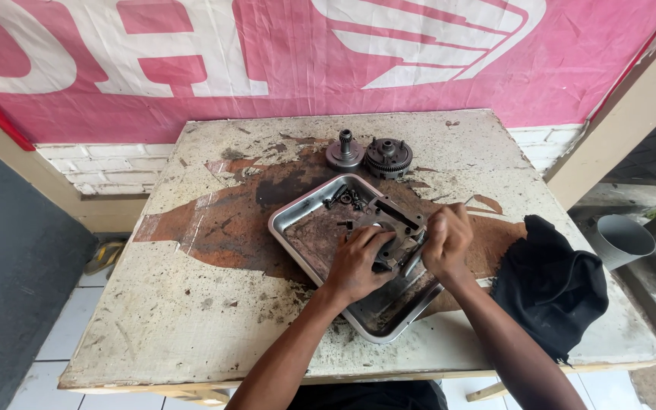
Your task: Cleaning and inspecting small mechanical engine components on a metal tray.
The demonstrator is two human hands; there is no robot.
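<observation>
Both my hands are at work inside the tray (295, 220), which sits tilted on the stained table (161, 304). My left hand (358, 262) is closed down over the metal part (392, 228), a dark cast piece with a round bore, pressing it against the tray floor. My right hand (446, 239) is wrapped in a fist round a tool (413, 262), its shaft pointing down at the part's near edge (the tip is hidden by my fingers).

Judgement: the step in hand is working a fastener or fitting on the part while it is braced. The next move calls for firm holding on the left and steady force on the right, without slipping.

Small loose pieces (345, 199) lie in the tray's far corner. Two gears (366, 154) stand beyond the tray. A black cloth (548, 281) lies to my right.
</observation>
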